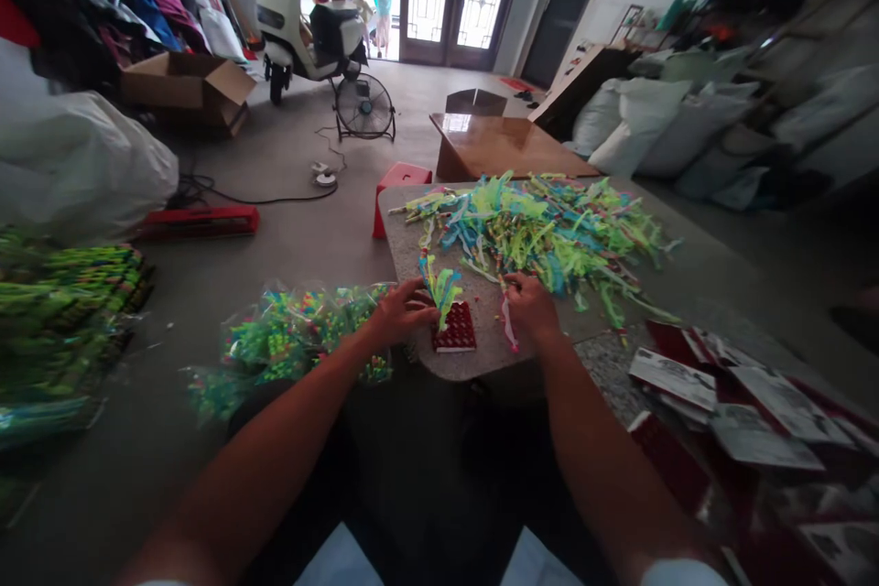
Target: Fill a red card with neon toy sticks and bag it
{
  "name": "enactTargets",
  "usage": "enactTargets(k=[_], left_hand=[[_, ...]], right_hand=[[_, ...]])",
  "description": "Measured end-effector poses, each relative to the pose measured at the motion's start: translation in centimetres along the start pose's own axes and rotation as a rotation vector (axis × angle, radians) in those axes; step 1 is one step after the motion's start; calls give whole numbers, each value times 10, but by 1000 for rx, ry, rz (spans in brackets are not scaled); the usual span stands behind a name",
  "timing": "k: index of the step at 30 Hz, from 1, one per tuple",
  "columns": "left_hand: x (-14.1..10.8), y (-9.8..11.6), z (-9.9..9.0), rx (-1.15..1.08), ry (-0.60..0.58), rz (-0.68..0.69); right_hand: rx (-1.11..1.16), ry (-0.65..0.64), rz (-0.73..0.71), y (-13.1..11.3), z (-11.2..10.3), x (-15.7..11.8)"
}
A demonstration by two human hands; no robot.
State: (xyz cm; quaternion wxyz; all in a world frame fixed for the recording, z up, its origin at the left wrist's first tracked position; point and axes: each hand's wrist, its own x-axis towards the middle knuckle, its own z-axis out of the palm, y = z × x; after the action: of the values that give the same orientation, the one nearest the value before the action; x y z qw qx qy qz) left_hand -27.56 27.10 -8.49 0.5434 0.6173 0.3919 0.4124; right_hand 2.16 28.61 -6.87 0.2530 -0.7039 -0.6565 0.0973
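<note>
My left hand (405, 308) is at the near left corner of the tabletop, its fingers curled around the lower part of a small bunch of yellow, green and blue ribbon strips (445, 289). Beneath that bunch lies a small dark red patterned block (455, 330) with a pale front edge. My right hand (533, 304) pinches a thin ribboned stick (506, 298), with pink and white strips trailing toward me. Just beyond both hands spreads a large heap of ribboned sticks (542, 229), mostly yellow-green and blue.
The speckled grey table (446, 371) has a rounded near corner. Bagged colourful bundles (295, 334) sit at left below it. Dark red printed packets (687, 375) pile at right. A red stool (402, 179), wooden table (512, 142), fan (365, 107) and scooter (306, 27) stand beyond.
</note>
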Motion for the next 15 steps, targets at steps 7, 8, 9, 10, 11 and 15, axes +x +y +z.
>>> enactTargets(k=[7, 8, 9, 10, 11, 15], left_hand=[[0, 3, -1, 39, 1, 27], [-1, 2, -1, 40, 2, 27], [-1, 2, -2, 37, 1, 23], [-1, 1, -2, 32, 3, 15], [-1, 0, -2, 26, 4, 6], [-1, -2, -3, 10, -19, -6]], right_hand=[[-216, -126, 76, 2, 21, 5], [-219, -139, 64, 1, 20, 5], [-200, -146, 36, 0, 18, 4], [-157, -145, 5, 1, 15, 4], [-90, -139, -15, 1, 13, 3], [406, -163, 135, 3, 0, -4]])
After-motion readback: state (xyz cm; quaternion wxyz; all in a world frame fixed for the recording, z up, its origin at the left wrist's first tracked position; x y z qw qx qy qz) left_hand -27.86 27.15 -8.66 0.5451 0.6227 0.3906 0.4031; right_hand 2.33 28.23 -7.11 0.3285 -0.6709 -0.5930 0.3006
